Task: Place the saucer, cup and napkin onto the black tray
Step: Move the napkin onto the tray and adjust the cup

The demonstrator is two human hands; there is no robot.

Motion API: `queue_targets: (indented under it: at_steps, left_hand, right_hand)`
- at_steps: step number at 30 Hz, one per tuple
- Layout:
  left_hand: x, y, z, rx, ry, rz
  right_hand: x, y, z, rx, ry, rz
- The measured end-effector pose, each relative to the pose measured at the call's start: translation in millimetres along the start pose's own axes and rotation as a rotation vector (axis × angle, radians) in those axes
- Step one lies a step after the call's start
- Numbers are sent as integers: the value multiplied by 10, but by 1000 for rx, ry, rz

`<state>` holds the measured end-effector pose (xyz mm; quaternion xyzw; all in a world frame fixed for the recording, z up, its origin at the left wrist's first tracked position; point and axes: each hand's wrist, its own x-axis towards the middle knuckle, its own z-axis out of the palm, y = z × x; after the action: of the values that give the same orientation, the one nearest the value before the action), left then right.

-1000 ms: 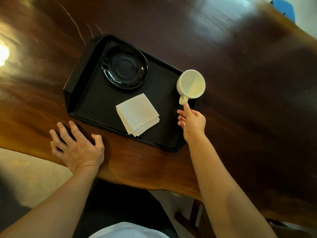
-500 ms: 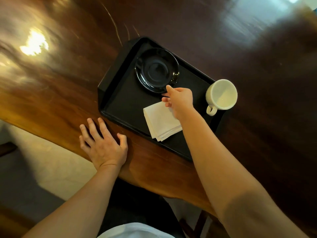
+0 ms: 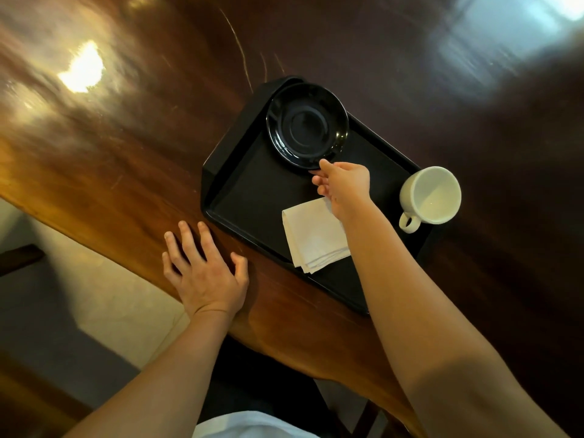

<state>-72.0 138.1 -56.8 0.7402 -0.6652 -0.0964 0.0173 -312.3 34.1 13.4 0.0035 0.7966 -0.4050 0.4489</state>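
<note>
A black tray [image 3: 252, 197] lies on the dark wooden table. A black saucer [image 3: 306, 124] sits in its far left corner. My right hand [image 3: 344, 184] pinches the saucer's near rim with thumb and fingers. A folded white napkin [image 3: 313, 238] lies on the tray near its front edge, partly under my right wrist. A white cup [image 3: 429, 194] stands at the tray's right end, handle toward me. My left hand [image 3: 205, 270] rests flat on the table just left of the tray's front corner, fingers spread.
The glossy wooden table [image 3: 126, 137] stretches far beyond the tray, with bright light reflections at the left and top right. Its near edge runs diagonally below my left hand; pale floor [image 3: 104, 295] shows beneath.
My right hand left the cup's handle, crossed leftward over the napkin and closed on the saucer's near rim. The left hand stayed flat on the table. The view shifted.
</note>
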Motion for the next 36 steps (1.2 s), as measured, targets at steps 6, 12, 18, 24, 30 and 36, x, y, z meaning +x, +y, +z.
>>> queue_targets:
  at_steps: [6, 12, 18, 24, 30, 36]
  left_hand:
    - [-4, -43, 50, -3, 13, 16]
    - [2, -41, 51, -9, 20, 7]
    - [3, -38, 53, -6, 14, 10]
    - [-7, -49, 38, -2, -9, 15]
    - [-13, -41, 6, -6, -28, 24]
    - [16, -11, -45, 15, -74, 30]
  right_hand:
    - [-339, 181, -342, -273, 71, -291]
    - [-901, 983, -509, -924, 32, -549]
    - [-902, 1309, -343, -1077, 57, -597]
    - [-728, 1230, -419, -1070, 148, -608]
    - [-440, 970, -578, -1041, 188, -557]
    - [-467, 897, -557, -1053, 153, -510]
